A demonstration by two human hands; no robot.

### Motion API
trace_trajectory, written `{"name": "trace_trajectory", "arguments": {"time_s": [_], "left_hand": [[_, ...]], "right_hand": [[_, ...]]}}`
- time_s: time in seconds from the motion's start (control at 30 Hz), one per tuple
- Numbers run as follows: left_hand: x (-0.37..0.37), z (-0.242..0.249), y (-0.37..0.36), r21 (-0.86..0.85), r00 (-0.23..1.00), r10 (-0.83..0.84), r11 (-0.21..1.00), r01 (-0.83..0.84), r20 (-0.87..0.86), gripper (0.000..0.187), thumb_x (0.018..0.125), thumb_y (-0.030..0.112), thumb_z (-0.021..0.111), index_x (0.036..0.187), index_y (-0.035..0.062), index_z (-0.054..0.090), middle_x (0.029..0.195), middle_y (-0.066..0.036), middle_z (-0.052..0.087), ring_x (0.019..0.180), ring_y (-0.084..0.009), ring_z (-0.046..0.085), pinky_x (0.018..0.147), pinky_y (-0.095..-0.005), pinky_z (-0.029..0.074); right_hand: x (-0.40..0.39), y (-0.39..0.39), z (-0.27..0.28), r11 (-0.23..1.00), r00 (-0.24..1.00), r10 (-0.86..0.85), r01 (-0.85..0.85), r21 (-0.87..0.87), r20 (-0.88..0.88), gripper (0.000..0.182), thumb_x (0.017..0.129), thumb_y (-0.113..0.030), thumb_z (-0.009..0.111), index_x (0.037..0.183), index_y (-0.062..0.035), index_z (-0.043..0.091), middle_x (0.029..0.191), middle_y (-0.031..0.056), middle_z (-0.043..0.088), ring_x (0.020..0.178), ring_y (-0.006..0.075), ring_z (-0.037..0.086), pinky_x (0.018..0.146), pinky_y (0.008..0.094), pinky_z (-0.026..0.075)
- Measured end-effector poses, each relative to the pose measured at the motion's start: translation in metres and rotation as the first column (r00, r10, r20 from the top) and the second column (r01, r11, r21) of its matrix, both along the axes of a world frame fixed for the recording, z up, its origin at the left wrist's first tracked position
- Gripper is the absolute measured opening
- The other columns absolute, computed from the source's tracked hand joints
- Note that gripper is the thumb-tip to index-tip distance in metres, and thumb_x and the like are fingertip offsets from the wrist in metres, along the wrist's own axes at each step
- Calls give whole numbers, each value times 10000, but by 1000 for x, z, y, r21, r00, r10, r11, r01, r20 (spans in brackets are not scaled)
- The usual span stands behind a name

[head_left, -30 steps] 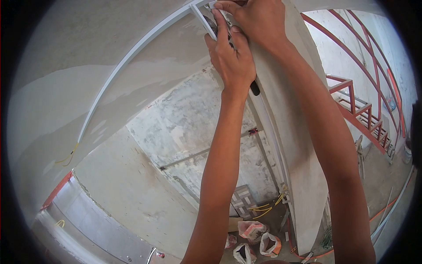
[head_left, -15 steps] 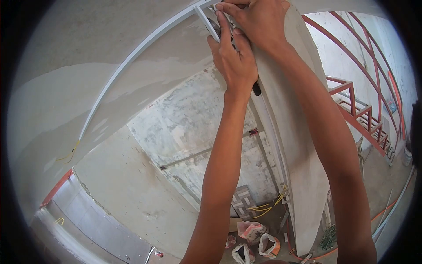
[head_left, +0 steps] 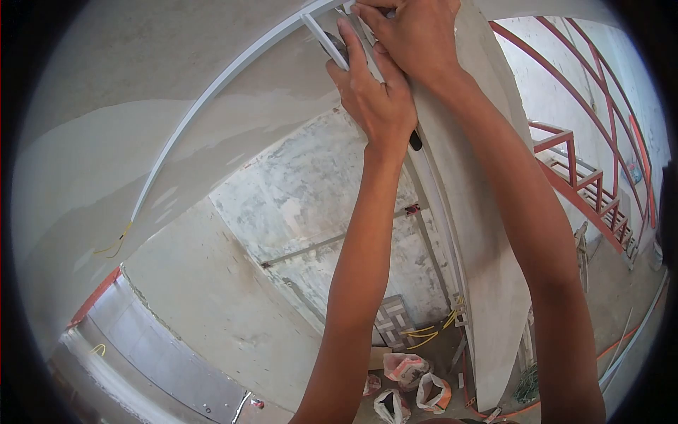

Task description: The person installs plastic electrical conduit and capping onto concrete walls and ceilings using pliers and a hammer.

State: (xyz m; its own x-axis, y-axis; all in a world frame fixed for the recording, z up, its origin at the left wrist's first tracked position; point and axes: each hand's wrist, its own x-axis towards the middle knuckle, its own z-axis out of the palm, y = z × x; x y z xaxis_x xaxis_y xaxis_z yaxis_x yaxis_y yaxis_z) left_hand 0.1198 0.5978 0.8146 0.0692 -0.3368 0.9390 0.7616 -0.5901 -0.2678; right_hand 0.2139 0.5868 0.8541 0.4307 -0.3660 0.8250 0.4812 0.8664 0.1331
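Observation:
My left hand is raised high, one finger pointing up and the others curled around a dark tool mostly hidden by the hand. A black handle end pokes out below its wrist side. Beside the fingertips, a short white strip slants down from a long white channel that curves along the ceiling. A dark rounded part shows behind that strip. My right hand is closed in a pinch at the channel's upper end; what its fingertips hold is too small to make out.
A pale curved beam runs down behind my right arm. Yellow wires hang from the channel's lower end. Far below stand several open sacks and a patterned tile panel. Red metal stair framing rises at right.
The view has shifted slightly. Both hands stay at the channel's top end, and the left fingers have moved slightly left against the short strip.

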Motion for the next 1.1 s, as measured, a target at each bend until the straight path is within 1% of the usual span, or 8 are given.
{"name": "trace_trajectory", "arguments": {"time_s": [0.1, 0.3, 0.5, 0.6, 0.7, 0.8, 1.0, 1.1], "left_hand": [[-4, 4, 3, -79, 1000, 24, 997, -23, 11, 564, 1001, 267, 448, 1459, -52, 366, 943, -178, 615, 913, -279, 452, 812, -369, 405], [-4, 8, 1, -56, 999, 32, 998, -33, -28, 604, 1001, 311, 447, 1464, -63, 346, 865, -159, 548, 885, -283, 462, 801, -374, 407], [-4, 10, 0, -76, 999, 12, 997, -16, -47, 616, 1009, 328, 433, 1453, -89, 343, 828, -150, 540, 868, -278, 469, 805, -378, 406], [-8, 12, 4, -75, 997, 42, 996, -48, -72, 617, 1011, 327, 427, 1450, -97, 339, 832, -139, 560, 870, -276, 471, 807, -382, 406], [-8, 11, 4, -83, 996, 53, 995, -58, -67, 615, 1011, 324, 425, 1451, -96, 337, 856, -140, 584, 873, -282, 474, 823, -386, 408], [-8, 12, 6, -70, 996, 56, 996, -62, -74, 608, 1013, 320, 414, 1451, -95, 339, 923, -167, 622, 916, -296, 491, 852, -391, 410], [-3, 10, -1, -112, 998, 8, 994, -15, -66, 582, 1014, 288, 398, 1455, -88, 336, 1077, -227, 646, 1017, -335, 512, 910, -402, 406], [-4, 11, 0, -101, 997, 26, 994, -34, -72, 575, 1009, 268, 408, 1459, -81, 334, 1095, -230, 640, 1010, -339, 513, 917, -408, 404]], "right_hand": [[3, 3, 2, 1000, 1000, 18, -17, -11, 23, 95, 768, -137, 706, 763, -52, 748, 774, 81, 659, 754, 238, 604, 767, 422, 357], [5, 5, 5, 998, 996, 21, -26, 60, 83, 73, 748, -117, 719, 740, -47, 736, 760, 78, 654, 722, 237, 605, 730, 410, 374], [8, 4, 5, 988, 986, -133, 124, 96, 96, 64, 747, -105, 718, 724, -47, 731, 739, 84, 648, 715, 244, 611, 705, 402, 395], [4, 3, 6, 992, 999, -51, 50, 116, 6, 68, 750, -105, 715, 726, -43, 731, 736, 90, 645, 698, 246, 601, 706, 397, 393], [-4, 10, 7, 982, 984, 177, -177, 60, 6, 79, 755, -114, 715, 737, -40, 732, 751, 96, 648, 699, 245, 595, 710, 387, 385], [1, -1, 1, 999, 999, -42, 42, 12, -8, 83, 751, -116, 720, 743, -34, 730, 754, 98, 642, 720, 240, 600, 707, 384, 388], [5, 5, 2, 997, 997, 38, -43, 67, 72, 79, 755, -125, 723, 723, -52, 719, 734, 79, 621, 712, 225, 588, 734, 401, 367], [7, 7, 3, 998, 989, 54, -55, 2, 139, 59, 765, -123, 716, 743, -69, 725, 765, 67, 628, 742, 224, 586, 758, 414, 350]]}}
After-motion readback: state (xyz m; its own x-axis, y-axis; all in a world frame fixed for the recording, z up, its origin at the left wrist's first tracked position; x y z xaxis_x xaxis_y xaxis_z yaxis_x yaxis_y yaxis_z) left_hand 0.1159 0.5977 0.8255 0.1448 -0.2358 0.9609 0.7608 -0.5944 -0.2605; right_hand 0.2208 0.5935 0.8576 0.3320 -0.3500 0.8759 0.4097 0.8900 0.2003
